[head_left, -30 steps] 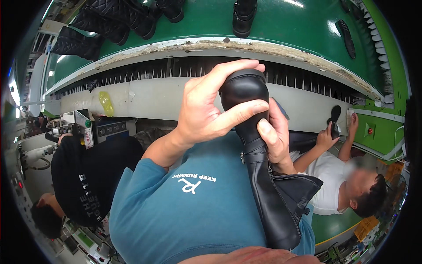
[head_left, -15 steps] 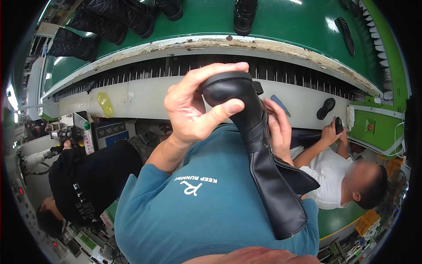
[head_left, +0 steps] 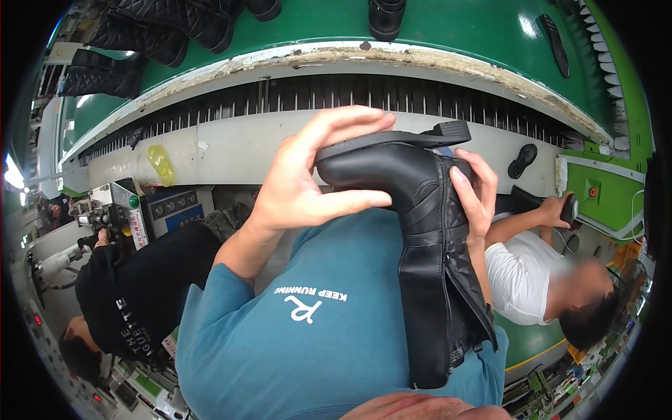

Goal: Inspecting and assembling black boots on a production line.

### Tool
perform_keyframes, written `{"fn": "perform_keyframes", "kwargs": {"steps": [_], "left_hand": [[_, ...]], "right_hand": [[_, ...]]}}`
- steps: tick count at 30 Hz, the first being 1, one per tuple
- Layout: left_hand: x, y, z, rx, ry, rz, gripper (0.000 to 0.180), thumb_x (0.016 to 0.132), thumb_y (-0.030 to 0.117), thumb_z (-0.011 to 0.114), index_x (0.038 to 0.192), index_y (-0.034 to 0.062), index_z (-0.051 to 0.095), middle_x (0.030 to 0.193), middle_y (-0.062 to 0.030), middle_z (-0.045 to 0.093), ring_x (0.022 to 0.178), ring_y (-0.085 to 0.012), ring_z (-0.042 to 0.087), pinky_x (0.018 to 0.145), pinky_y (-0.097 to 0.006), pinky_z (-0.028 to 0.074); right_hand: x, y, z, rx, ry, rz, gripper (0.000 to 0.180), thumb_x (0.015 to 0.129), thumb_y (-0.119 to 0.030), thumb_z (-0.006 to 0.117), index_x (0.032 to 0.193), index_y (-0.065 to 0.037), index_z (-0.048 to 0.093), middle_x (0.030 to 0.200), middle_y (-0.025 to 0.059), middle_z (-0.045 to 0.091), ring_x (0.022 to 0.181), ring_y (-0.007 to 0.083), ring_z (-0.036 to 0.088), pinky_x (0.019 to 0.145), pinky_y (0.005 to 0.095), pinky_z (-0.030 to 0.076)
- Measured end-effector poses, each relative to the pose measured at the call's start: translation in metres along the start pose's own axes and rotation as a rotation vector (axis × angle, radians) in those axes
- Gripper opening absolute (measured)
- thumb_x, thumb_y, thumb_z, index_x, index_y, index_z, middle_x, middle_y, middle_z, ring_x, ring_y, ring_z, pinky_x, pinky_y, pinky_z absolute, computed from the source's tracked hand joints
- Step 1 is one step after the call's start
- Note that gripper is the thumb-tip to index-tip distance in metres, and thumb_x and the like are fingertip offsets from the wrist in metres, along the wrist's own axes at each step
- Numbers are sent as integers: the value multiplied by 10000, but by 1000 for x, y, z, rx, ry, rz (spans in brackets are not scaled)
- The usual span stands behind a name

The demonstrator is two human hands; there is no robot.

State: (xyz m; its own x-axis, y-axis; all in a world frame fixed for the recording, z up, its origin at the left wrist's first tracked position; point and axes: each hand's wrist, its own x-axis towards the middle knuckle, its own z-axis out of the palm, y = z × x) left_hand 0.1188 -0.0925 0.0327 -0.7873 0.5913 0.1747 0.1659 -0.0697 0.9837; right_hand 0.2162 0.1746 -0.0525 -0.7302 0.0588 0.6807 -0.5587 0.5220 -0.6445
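Observation:
A tall black boot (head_left: 422, 280) is held in front of my chest, its sole turned up and its shaft hanging down toward my shirt. Around the toe is my left hand (head_left: 285, 183), fingers along the sole's front and thumb beneath the upper. My right hand (head_left: 477, 196) closes on the back of the boot, at the heel and ankle; part of it is hidden behind the boot. A long zipper (head_left: 445, 238) runs down the boot's side, parted along the lower shaft. The block heel (head_left: 451, 131) points away from me.
Beyond a pale ledge (head_left: 231, 150) lies a green work surface (head_left: 315, 31) with several black boots (head_left: 105, 73). A yellow sole-shaped piece (head_left: 160, 165) and a black sole (head_left: 522, 161) rest on the ledge. Co-workers sit left (head_left: 147, 287) and right (head_left: 521, 280), the right one holding a dark piece.
The boot has turned, so its zipper side and the length of its sole now show. My left hand has moved slightly left; my right hand has come further round the heel.

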Motion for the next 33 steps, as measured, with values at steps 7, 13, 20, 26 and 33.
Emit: {"fn": "perform_keyframes", "kwargs": {"steps": [7, 13, 20, 26, 33], "left_hand": [[2, -7, 10, -60, 39, 41, 728, 786, 45, 965, 1430, -103, 658, 1420, -279, 711, 1287, -313, 724, 1121, -418, 575], [2, -21, 10, 0, 23, 108, 672, 798, 52, 938, 1393, -116, 675, 1372, -286, 736, 1240, -320, 749, 1082, -420, 598], [5, -39, 18, -38, 97, 62, 588, 859, 70, 893, 1387, -88, 689, 1359, -242, 753, 1203, -281, 760, 1056, -392, 604], [1, -34, 28, -438, 125, 34, 942, 813, 374, 983, 1509, -116, 580, 1486, -306, 656, 1521, -361, 533, 1265, -475, 423], [18, -43, 24, -220, -148, 462, 970, 649, 638, 996, 1284, -52, 750, 1336, -307, 744, 1484, -551, 518, 1271, -712, 277]], "right_hand": [[11, -5, -12, -55, -29, 3, 543, 797, -3, 863, 1326, -107, 793, 1411, 213, 642, 1206, 355, 669, 973, 405, 588], [15, 0, -20, -98, -86, -18, 537, 767, -59, 835, 1302, -96, 806, 1418, 197, 649, 1191, 343, 675, 1027, 420, 560], [30, -3, -27, -206, -113, 14, 520, 758, -81, 812, 1277, -67, 819, 1361, 161, 693, 1222, 329, 669, 1059, 416, 549], [39, 15, -39, 236, -300, 389, 643, 865, -131, 854, 1451, 37, 650, 1384, 200, 701, 1306, 311, 670, 1148, 401, 508], [-7, 51, -6, 1129, -277, 837, 672, 1169, -483, 510, 1598, 32, 462, 1565, 178, 588, 1424, 274, 611, 1179, 431, 517]]}}
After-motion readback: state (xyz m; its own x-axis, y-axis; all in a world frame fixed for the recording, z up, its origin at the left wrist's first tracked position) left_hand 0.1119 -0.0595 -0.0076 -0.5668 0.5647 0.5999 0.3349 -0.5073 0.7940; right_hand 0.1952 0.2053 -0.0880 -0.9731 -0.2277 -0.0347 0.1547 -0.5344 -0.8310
